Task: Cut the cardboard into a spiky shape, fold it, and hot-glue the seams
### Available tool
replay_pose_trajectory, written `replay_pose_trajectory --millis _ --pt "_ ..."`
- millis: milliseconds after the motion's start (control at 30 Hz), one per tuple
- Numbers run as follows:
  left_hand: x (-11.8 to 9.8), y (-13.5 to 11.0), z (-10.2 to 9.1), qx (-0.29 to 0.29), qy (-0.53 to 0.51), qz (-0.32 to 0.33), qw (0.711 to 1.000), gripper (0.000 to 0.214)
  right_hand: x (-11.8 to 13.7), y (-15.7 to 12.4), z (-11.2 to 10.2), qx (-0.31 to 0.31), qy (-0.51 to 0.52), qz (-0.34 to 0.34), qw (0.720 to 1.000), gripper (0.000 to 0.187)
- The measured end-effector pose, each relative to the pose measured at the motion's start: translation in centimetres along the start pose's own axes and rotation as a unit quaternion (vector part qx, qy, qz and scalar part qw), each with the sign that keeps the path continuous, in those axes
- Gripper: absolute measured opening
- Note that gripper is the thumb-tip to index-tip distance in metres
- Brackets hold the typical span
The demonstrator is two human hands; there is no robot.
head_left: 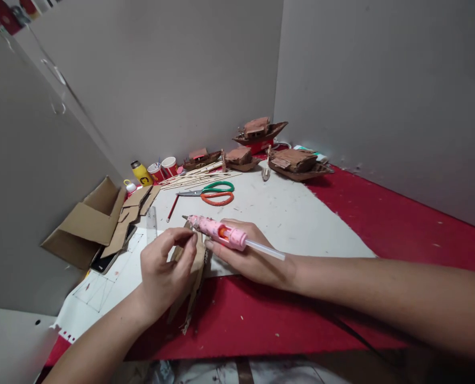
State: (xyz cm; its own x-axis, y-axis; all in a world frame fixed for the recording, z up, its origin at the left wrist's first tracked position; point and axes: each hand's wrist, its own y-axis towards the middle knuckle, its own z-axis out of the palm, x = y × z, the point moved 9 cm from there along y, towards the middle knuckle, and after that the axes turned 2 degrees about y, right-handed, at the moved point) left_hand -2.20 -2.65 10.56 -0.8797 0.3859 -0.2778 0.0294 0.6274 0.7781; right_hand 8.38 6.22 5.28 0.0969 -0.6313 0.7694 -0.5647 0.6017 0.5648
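Observation:
My right hand point(247, 250) is wrapped round a pink hot glue gun point(217, 232), with a clear glue stick point(265, 249) poking out of its back end. The nozzle points left and away from me. Beside it, my left hand point(169, 261) is closed, its thumb and forefinger pinching at the top end of a folded cardboard piece point(197, 269). This piece slants toward me over the table edge, showing its corrugated side. The left hand hides part of it, and the exact grip is partly covered.
Green-and-orange scissors point(217, 193), a dark red pencil point(172, 208), a ruler point(151, 218) and thin wooden sticks point(197, 176) lie on white paper point(293, 224). Brown model boats point(297, 162) line the back. At left are a cardboard box point(89, 224), a phone point(105, 261), cups point(168, 166) and a yellow bottle point(141, 173).

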Motion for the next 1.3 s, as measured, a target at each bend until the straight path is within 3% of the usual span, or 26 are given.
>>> replay_pose_trajectory --millis 233,433,600,767,933,1033,1133,1200,1300 --pt "0.4 0.6 1.0 0.021 -0.014 -0.025 0.999 0.006 0.5 -0.3 0.3 0.005 -0.095 -0.090 0.991 0.017" --pt "-1.1 0.7 1.5 0.089 0.079 0.058 0.991 0.008 0.9 -0.5 0.5 0.027 -0.165 -0.119 0.979 0.017" --pt "-1.9 0.6 2.1 0.131 0.204 0.109 0.964 0.012 1.3 -0.7 0.6 0.028 -0.236 -0.146 0.960 0.017" --pt "-1.9 1.0 1.6 0.102 0.202 0.095 0.969 0.019 1.8 -0.8 0.9 0.032 -0.245 -0.158 0.956 0.017" --pt "-1.2 1.2 0.8 0.072 0.123 0.025 0.990 0.026 2.1 -0.6 1.1 0.037 -0.183 -0.112 0.976 0.016" --pt "0.9 0.9 0.4 0.085 0.018 -0.079 0.993 0.029 2.2 -0.5 0.8 0.033 -0.104 -0.068 0.992 0.020" --pt "4.5 0.0 -1.8 0.015 -0.124 -0.213 0.969 0.024 1.9 -0.2 0.3 0.035 -0.009 -0.016 0.999 0.018" --pt "6.3 -0.7 -4.0 -0.056 -0.167 -0.251 0.952 0.022 2.0 -0.1 0.2 0.042 0.049 -0.005 0.998 0.027" --pt "6.8 -1.8 -5.0 -0.023 -0.187 -0.263 0.946 0.026 2.3 -0.1 0.4 0.059 0.103 -0.017 0.993 0.038"
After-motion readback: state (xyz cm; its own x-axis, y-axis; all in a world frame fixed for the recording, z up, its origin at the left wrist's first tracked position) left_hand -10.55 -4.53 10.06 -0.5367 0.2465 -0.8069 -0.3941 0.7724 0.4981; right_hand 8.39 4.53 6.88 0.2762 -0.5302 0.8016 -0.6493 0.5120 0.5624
